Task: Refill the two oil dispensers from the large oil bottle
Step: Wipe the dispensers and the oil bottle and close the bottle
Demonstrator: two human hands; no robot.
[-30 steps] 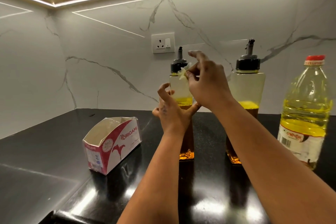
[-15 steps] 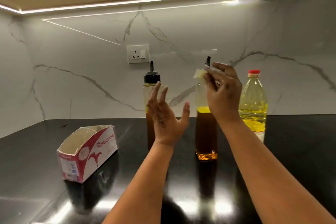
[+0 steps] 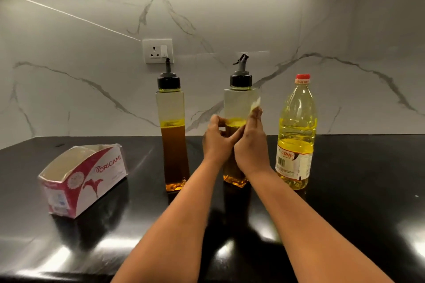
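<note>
2 dispensers stand upright on the black counter [image 3: 345, 202] near the far wall: the left dispenser [image 3: 172, 135] apart from the hands, the right dispenser [image 3: 238, 108] between them. Both wear their black spout caps and hold oil to about mid-height. The bottle [image 3: 296, 135], red cap on, stands just right of the right dispenser, roughly half full. A tissue box [image 3: 85, 174] sits well to the left.

The left hand [image 3: 217, 142] curls its fingers around the right dispenser's middle, steadying it. The right hand [image 3: 251, 142] pinches a small tissue [image 3: 255, 104] against the dispenser's right face, fingers narrow on the paper.

This looks like wiping the dispenser's outside, probably clearing oily film, with both caps and the bottle's cap in place.

To do it well: keep the left grip firm and low, since an oily square body can slip or tip. Draw the tissue in 1 direction along each face, and fold to a clean side once it soaks. Mind the bottle close on the right; a wide stroke could knock it.
</note>
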